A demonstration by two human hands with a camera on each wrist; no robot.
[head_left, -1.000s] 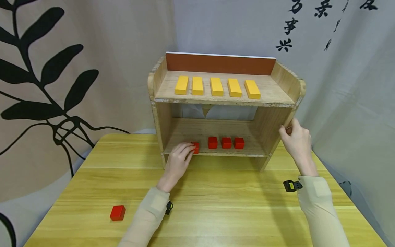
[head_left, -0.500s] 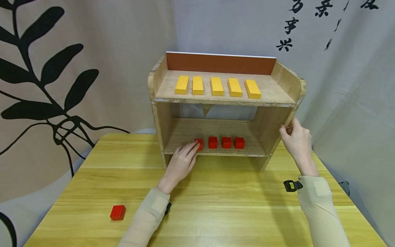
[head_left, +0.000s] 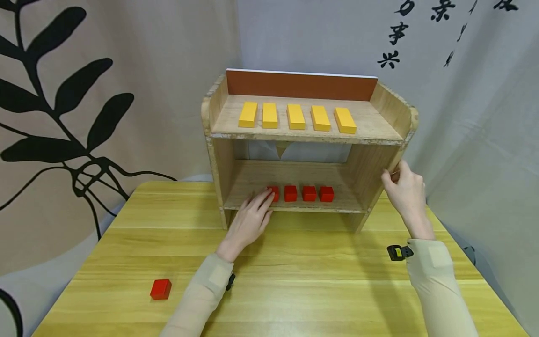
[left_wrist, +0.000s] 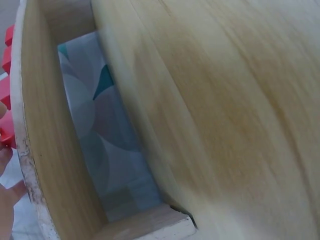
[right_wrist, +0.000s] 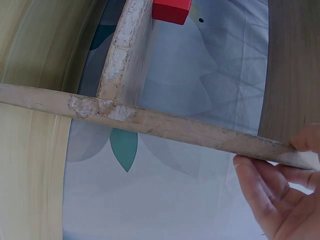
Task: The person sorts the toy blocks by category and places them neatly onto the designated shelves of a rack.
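Observation:
A small wooden shelf [head_left: 309, 142] with two tiers stands on the table. My left hand [head_left: 248, 223] reaches to its lower tier and holds the leftmost red block [head_left: 274, 193] with the fingertips. In the left wrist view, fingertips show on two sides of that red block [left_wrist: 7, 129], at the picture's edge. Three more red blocks [head_left: 309, 194] continue the row to the right. My right hand [head_left: 405, 196] grips the front edge of the shelf's right side panel [right_wrist: 200, 135], thumb on one face and fingers on the other.
Several yellow blocks [head_left: 296, 117] lie in a row on the upper tier. Another red block [head_left: 161, 289] rests on the wooden table [head_left: 316, 290], left of my left forearm. A printed curtain [head_left: 168, 70] hangs behind the table.
My left hand has shifted the leftmost red block slightly right and back, nearer the row. My right hand keeps its grip on the side panel.

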